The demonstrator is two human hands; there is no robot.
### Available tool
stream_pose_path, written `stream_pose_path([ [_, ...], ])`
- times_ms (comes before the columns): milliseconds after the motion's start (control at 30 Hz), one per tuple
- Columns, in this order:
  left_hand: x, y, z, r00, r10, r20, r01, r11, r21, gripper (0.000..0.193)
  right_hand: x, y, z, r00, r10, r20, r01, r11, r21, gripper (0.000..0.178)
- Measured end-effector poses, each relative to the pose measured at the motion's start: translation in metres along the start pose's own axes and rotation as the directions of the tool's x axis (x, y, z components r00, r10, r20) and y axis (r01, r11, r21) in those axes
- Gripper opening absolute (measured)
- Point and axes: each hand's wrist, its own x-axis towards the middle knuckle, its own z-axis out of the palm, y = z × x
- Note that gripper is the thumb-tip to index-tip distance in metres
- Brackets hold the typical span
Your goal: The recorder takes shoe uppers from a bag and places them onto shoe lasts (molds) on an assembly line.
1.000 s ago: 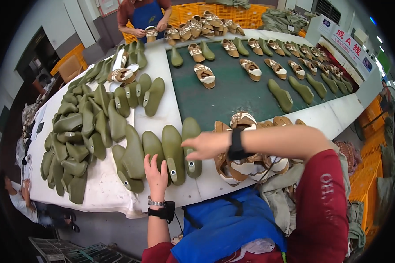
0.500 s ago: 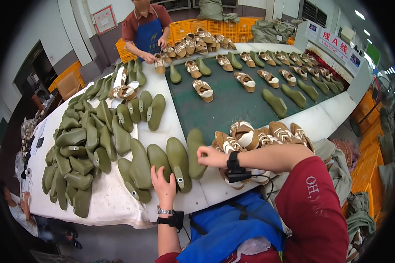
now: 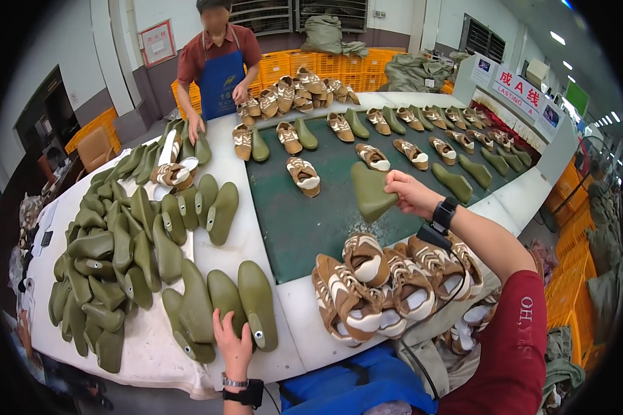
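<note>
Here's the right hand, grip clasped on the edge of 1 green shoe last raised above the dark green belt; that edge hold likely leaves most of its body clear. The left hand spreads unclenched fingers against a second last on the white tabletop, perhaps steadying it. Smooth, matte, foot-curved, these look like hard plastic. Just beside, brown-and-white laced shoes crowd together, seemingly to save space, uppers looking supple.
</note>
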Motion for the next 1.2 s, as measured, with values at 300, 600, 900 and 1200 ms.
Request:
stream_pose_path([
  [300,0.0,0.063,-0.002,0.976,0.156,0.152,-0.202,0.912,0.357,0.053,0.138,0.154,-0.063,0.979,0.123,0.164,0.161,0.027,-0.987,0.026],
  [600,0.016,0.055,0.022,0.95,-0.02,0.311,-0.097,0.93,0.354,0.068,0.174,0.161,-0.06,0.997,0.008,0.075,0.068,0.331,-0.941,0.025],
  [900,0.101,0.075,0.104,0.883,0.046,0.468,-0.217,0.923,0.319,0.065,0.042,0.044,-0.076,0.96,-0.126,0.25,0.272,0.216,-0.938,0.036],
  [1200,0.194,0.06,0.248,0.907,-0.175,0.382,0.03,0.934,0.356,0.064,-0.189,0.006,-0.081,0.943,-0.326,0.062,0.213,0.452,-0.866,0.027],
])
